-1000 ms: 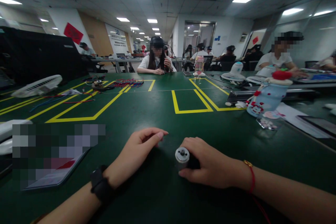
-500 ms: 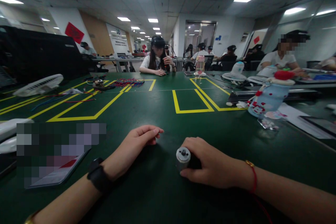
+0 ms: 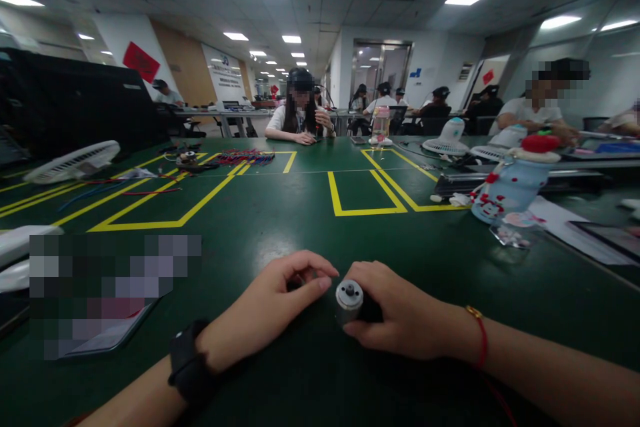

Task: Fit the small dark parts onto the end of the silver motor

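Observation:
A silver cylindrical motor (image 3: 349, 301) stands upright on the green table (image 3: 280, 213), its round end with a small shaft facing up. My right hand (image 3: 395, 313) wraps round its right side, thumb in front and fingers behind. Just left of the motor is my left hand (image 3: 295, 287), thumb and forefinger reaching toward it with their tips close together. I cannot make out anything between those fingertips, and they look just apart from the motor. A black watch band is on my left wrist, a red cord on my right.
Bundled red and blue wires (image 3: 245, 158) lie at the far left. A blue bottle (image 3: 515, 187) and papers stand at the right, a blurred flat item (image 3: 110, 327) at the left. Across the table sits a person (image 3: 300, 113); another is at the right.
My left hand has moved right and slightly nearer me, toward the motor. The right hand and the motor have stayed in place.

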`<act>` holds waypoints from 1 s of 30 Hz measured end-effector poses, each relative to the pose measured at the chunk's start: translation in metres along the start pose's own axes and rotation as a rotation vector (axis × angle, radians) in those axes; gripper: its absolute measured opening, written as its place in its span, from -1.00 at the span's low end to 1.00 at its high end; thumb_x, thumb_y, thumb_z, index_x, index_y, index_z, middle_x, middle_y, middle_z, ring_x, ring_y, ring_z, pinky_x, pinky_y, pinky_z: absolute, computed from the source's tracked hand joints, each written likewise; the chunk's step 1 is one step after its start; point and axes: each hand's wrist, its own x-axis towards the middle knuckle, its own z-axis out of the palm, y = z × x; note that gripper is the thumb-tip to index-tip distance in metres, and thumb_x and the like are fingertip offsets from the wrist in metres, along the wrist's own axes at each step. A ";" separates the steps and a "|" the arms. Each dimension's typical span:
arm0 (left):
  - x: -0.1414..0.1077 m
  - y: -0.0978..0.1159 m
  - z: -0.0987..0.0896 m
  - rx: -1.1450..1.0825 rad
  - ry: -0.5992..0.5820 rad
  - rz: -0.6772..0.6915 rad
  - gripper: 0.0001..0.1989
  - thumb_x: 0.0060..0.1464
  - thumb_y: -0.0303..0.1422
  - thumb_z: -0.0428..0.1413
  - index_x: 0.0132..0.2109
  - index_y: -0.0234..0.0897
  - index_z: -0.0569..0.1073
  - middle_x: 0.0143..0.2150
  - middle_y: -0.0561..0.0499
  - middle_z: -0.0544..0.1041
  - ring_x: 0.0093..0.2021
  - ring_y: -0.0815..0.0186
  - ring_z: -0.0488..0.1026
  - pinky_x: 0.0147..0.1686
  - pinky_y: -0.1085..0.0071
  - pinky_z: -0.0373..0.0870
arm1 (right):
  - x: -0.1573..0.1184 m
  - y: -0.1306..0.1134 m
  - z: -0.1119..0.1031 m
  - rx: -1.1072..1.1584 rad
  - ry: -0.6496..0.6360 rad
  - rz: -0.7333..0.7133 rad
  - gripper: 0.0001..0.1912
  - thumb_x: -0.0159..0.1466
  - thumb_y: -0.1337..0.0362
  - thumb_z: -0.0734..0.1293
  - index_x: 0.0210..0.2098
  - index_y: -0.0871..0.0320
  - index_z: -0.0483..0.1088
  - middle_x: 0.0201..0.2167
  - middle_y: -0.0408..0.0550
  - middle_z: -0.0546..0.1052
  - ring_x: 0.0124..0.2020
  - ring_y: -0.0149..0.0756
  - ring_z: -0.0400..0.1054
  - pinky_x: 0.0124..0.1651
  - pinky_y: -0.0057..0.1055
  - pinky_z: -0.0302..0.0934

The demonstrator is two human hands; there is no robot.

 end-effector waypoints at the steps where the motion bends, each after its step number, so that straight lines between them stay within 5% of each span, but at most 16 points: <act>1: -0.001 0.001 0.003 0.020 0.006 0.024 -0.81 0.23 -0.25 0.08 -0.09 -0.20 0.50 -0.19 0.01 0.50 -0.17 0.21 0.42 -0.17 0.29 0.32 | 0.000 0.000 0.000 -0.009 -0.003 0.003 -0.72 0.13 0.26 0.41 -0.20 0.16 0.31 -0.24 -0.07 0.40 -0.27 -0.26 0.23 -0.19 -0.31 0.10; 14: -0.001 0.009 0.015 0.109 0.078 0.204 -0.89 0.22 -0.36 0.13 -0.17 -0.16 0.57 -0.21 0.03 0.49 -0.17 0.27 0.44 -0.17 0.35 0.33 | 0.003 0.002 0.005 -0.062 -0.013 -0.007 -0.73 0.15 0.23 0.40 -0.21 0.17 0.30 -0.27 -0.07 0.38 -0.29 -0.25 0.21 -0.21 -0.29 0.09; 23: 0.000 0.012 0.015 0.060 0.168 0.181 -0.85 0.17 -0.28 0.15 -0.24 -0.22 0.58 -0.27 -0.01 0.51 -0.26 0.25 0.42 -0.22 0.33 0.34 | 0.003 0.001 0.003 -0.045 -0.002 -0.016 -0.72 0.15 0.23 0.39 -0.20 0.16 0.30 -0.24 -0.05 0.40 -0.27 -0.24 0.23 -0.18 -0.28 0.11; 30: 0.002 0.002 -0.004 0.045 0.292 0.037 -0.79 0.16 -0.21 0.15 -0.16 -0.24 0.54 -0.25 -0.01 0.55 -0.23 0.22 0.43 -0.23 0.34 0.32 | 0.000 -0.002 -0.001 -0.012 -0.002 0.001 -0.71 0.13 0.26 0.42 -0.19 0.14 0.31 -0.23 -0.08 0.42 -0.26 -0.25 0.24 -0.17 -0.30 0.11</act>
